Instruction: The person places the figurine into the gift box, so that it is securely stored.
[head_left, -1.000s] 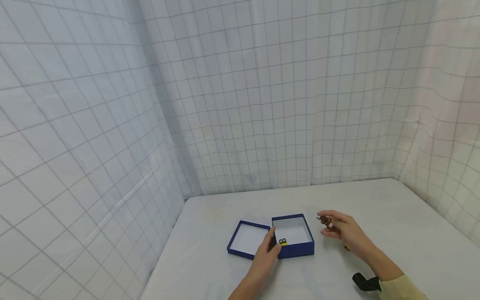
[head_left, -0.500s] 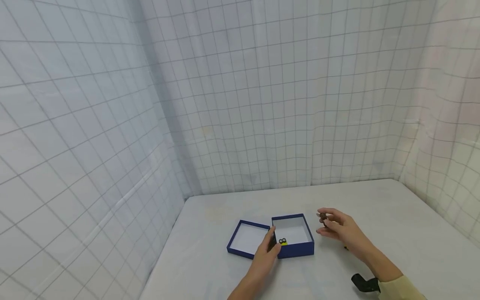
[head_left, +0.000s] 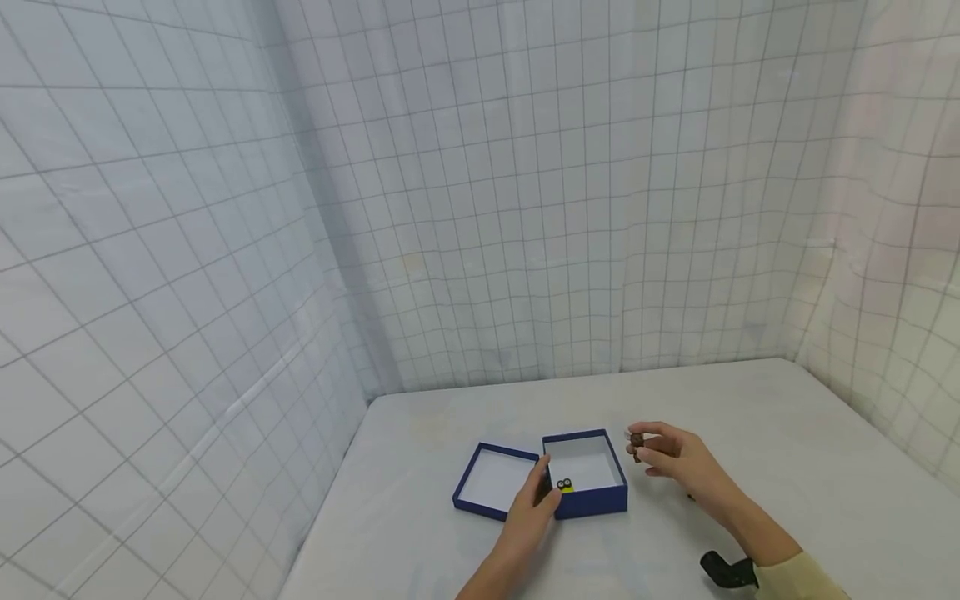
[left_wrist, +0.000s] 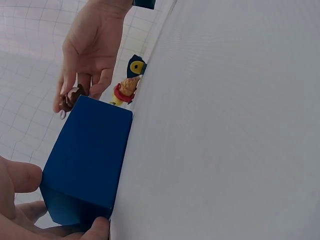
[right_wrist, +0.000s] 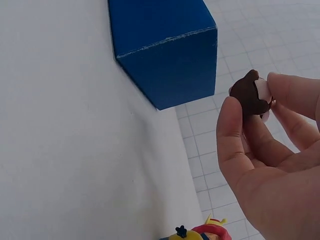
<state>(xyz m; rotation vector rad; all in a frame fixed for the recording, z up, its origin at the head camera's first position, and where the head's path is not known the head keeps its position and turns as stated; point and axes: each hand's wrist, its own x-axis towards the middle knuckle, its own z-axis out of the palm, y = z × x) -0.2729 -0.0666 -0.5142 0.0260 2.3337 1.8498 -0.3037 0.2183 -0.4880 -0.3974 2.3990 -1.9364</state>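
Note:
An open blue box (head_left: 592, 502) with a white inside stands on the white table. My left hand (head_left: 525, 517) holds its near left corner, thumb and fingers on either side in the left wrist view. In the box's near left corner sits a small yellow figure (head_left: 567, 488) with two round eyes. Just right of the box, raised off the table, my right hand (head_left: 693, 468) pinches a small brown figurine (right_wrist: 247, 95) between thumb and fingertips. The figurine has pale parts; its exact kind is unclear.
A blue-rimmed lid (head_left: 480, 507) lies white side up, left of the box. Colourful little figurines (left_wrist: 126, 91) stand beyond the box, mostly hidden by my right arm in the head view. A black curved object (head_left: 726, 570) is by the right sleeve.
My right hand has shifted slightly left toward the box, turning the brown figurine between its fingers. The left hand stays on the box.

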